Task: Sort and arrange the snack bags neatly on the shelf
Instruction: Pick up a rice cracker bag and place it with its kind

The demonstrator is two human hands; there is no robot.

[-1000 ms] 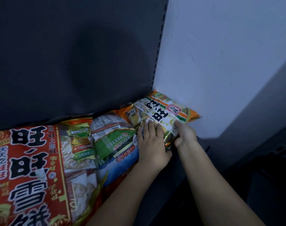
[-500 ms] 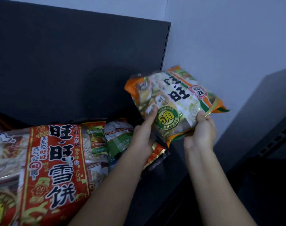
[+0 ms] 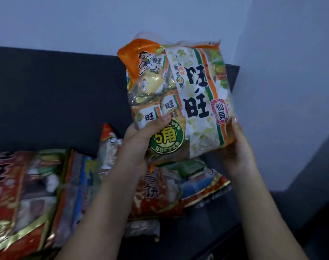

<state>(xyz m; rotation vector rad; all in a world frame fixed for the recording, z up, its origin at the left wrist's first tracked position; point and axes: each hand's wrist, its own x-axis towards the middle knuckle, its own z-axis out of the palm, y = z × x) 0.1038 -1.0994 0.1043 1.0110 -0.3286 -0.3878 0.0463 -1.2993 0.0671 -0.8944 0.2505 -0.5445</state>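
Note:
An orange, green and white snack bag (image 3: 195, 94) with large black characters stands upright in the air, above the shelf. My left hand (image 3: 141, 139) grips its lower left part, thumb across the front over a green round badge. My right hand (image 3: 237, 147) holds its lower right corner from the side and behind. Below it, several red and gold snack bags (image 3: 154, 194) lie flat on the dark shelf, with a big red bag (image 3: 11, 194) at the far left, blurred.
The dark shelf back panel (image 3: 56, 100) rises behind the bags. A pale wall (image 3: 291, 72) closes the right side. The dark shelf board (image 3: 207, 231) shows bare at the lower right, with its front edge near my right forearm.
Both hands lifted the orange bag off the right end of the pile, raised it and turned it upright facing me. The view tilted upward.

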